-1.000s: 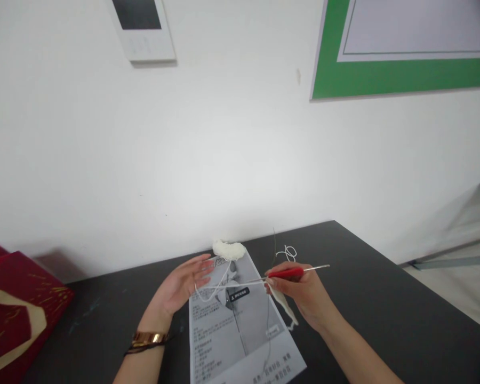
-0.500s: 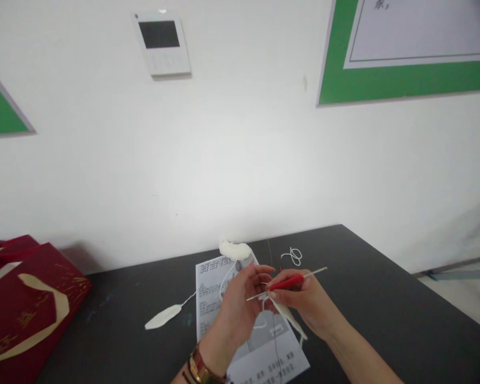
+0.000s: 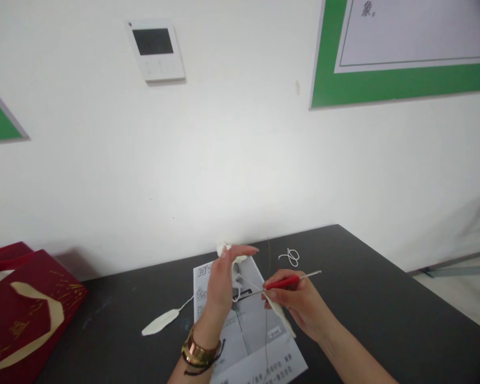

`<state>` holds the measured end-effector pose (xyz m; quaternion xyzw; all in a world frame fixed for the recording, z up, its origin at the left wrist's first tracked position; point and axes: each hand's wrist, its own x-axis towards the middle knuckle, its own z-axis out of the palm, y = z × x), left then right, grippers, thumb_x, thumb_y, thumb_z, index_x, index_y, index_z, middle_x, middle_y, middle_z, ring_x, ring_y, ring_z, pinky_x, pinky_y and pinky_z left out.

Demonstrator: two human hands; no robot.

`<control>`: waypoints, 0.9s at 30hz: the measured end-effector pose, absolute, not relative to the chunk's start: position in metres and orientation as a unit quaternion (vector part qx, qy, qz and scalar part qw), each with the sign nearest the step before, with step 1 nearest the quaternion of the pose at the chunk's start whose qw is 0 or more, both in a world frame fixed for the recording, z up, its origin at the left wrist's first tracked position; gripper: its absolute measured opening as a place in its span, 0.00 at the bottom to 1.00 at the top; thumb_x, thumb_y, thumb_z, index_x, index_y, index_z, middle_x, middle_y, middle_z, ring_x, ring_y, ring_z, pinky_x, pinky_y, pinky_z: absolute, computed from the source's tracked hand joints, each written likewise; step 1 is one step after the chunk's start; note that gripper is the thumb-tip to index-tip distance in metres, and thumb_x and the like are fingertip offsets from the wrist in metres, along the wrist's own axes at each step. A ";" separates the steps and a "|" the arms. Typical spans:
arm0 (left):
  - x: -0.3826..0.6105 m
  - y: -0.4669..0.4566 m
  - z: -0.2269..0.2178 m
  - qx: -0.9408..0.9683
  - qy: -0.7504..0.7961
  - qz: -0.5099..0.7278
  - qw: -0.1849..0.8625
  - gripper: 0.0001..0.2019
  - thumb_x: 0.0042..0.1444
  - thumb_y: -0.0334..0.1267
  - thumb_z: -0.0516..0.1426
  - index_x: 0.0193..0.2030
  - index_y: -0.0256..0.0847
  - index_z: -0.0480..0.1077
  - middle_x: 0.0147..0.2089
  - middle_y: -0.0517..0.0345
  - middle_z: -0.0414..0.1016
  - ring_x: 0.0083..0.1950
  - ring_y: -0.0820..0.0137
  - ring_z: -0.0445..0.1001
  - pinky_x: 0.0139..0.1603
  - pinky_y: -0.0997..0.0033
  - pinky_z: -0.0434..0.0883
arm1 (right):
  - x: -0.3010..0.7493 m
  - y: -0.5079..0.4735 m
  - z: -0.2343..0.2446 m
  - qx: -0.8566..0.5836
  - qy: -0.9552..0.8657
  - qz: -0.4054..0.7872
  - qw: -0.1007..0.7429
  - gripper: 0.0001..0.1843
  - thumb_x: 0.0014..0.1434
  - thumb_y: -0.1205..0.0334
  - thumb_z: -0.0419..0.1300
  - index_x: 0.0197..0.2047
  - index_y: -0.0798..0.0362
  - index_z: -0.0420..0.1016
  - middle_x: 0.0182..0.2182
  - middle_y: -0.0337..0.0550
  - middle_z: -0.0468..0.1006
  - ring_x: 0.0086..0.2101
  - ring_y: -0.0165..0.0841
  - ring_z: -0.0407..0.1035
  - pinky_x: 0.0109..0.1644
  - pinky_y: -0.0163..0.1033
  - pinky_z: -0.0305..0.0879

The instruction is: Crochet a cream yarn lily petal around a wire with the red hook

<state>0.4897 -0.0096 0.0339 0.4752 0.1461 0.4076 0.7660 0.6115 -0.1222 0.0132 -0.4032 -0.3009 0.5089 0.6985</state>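
My right hand (image 3: pixel 300 305) pinches a crochet hook with a red grip (image 3: pixel 285 282) and also holds a small cream crocheted piece (image 3: pixel 282 314) hanging under it. My left hand (image 3: pixel 224 282) is raised over the printed instruction sheet (image 3: pixel 248 330), fingers extended, with white yarn (image 3: pixel 240 282) running over them toward the hook. A small ball of cream yarn (image 3: pixel 229 249) lies at the sheet's far edge, partly behind my left fingers.
A cream leaf-shaped crocheted piece (image 3: pixel 160 322) lies on the black table (image 3: pixel 384 320) left of the sheet. A loose yarn loop (image 3: pixel 290 257) lies behind the hook. A red gift bag (image 3: pixel 20 314) stands at the left. The white wall runs just behind the table.
My left hand has lifted and drawn away from the hook, stretching the yarn. The right hand with the hook has stayed almost still. The camera shifted slightly.
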 end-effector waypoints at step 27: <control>0.500 -0.069 0.018 0.396 0.231 0.382 0.802 0.33 0.52 0.31 0.62 0.65 0.47 0.58 0.44 0.58 0.75 0.49 0.71 0.70 0.55 0.69 0.62 | 0.595 -0.116 -0.005 -0.412 -0.277 0.362 0.789 0.06 0.47 0.64 0.70 0.32 0.50 0.82 0.32 0.42 0.81 0.34 0.34 0.72 0.44 0.40 0.67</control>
